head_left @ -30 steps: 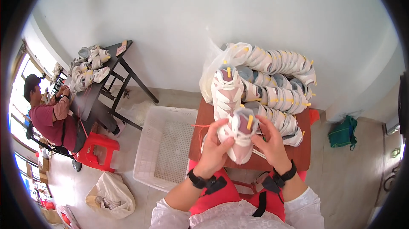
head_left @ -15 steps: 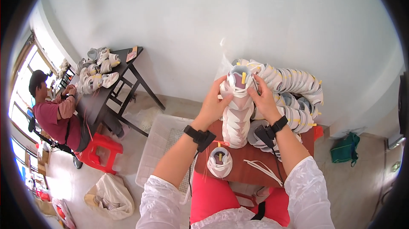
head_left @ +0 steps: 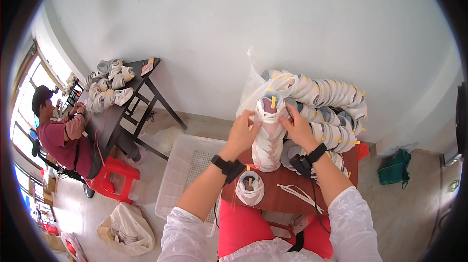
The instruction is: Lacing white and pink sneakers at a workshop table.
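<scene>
On the red-brown table (head_left: 287, 201) nearest the person lies a single white shoe upper (head_left: 249, 188), with loose white laces (head_left: 301, 194) to its right. Just beyond, a tall stack (head_left: 267, 140) of uppers stands on the table. The left hand (head_left: 242, 132) presses on the stack's left side, fingers curled round the top upper (head_left: 269, 107); the right hand (head_left: 297, 126) grips the same upper from the right, so both hands are closed on it, at the head of the stack. Each wrist wears a black band. Behind the stack, long rows (head_left: 326, 101) of nested uppers curve to the right, partly in a clear bag (head_left: 253, 86). Left of the table a white crate (head_left: 187, 174) sits on the floor, with a cloth sack (head_left: 127, 228) near it. Farther left, another person (head_left: 61, 132) sits on a red stool (head_left: 113, 178) at a dark table (head_left: 119, 110) piled with more uppers (head_left: 107, 84).
</scene>
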Tool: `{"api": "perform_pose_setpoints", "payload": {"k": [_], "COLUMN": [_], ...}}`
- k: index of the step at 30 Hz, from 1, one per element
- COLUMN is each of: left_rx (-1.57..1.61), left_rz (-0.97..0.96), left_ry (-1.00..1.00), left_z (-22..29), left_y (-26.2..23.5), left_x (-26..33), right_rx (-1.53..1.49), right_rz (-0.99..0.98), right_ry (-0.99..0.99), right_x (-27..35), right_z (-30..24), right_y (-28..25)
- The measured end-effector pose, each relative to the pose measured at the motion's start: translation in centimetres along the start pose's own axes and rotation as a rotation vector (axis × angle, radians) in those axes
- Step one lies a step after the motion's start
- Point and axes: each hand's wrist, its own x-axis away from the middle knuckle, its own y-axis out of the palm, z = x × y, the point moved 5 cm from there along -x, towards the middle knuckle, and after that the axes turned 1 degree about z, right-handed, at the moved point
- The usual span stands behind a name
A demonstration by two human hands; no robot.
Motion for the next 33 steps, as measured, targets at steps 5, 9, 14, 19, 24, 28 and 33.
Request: {"api": "perform_pose_setpoints", "payload": {"k": [5, 9, 14, 19, 24, 28, 33], "left_rx": [-0.016, -0.012, 0.108, 0.311, 0.285, 0.149, 0.296], "left_rz": [-0.024, -0.043, -0.081, 0.133, 0.038, 0.059, -0.004], "left_ry": [-0.067, -0.054, -0.130, -0.039, 0.020, 0.149, 0.143], "left_z": [-0.9, -1.4, -1.1, 0.0, 0.5, 1.0, 1.2], "left_y": [0.9, 0.3, 0.1, -0.3, 1.6, 1.6, 1.0], "left_x": [-0.1, -0.6, -1.9, -2.8, -3.1, -2.6, -2.4], "right_rx": [0.148, 0.117, 0.011, -0.064, -0.079, 0.027, -0.021], "right_rz": [0.011, 0.120, 0.219, 0.210, 0.195, 0.165, 0.151], "right_ry": [0.044, -0.006, -0.045, -0.066, 0.017, -0.074, -0.155], "right_x": [0.4, 0.2, -1.0, -1.5, -2.3, -1.6, -1.9], "right_z": [3.7, 3.6, 3.6, 1.4, 1.5, 0.4, 1.1], "right_y": [0.8, 0.3, -0.9, -0.7, 0.5, 1.0, 0.5]}}
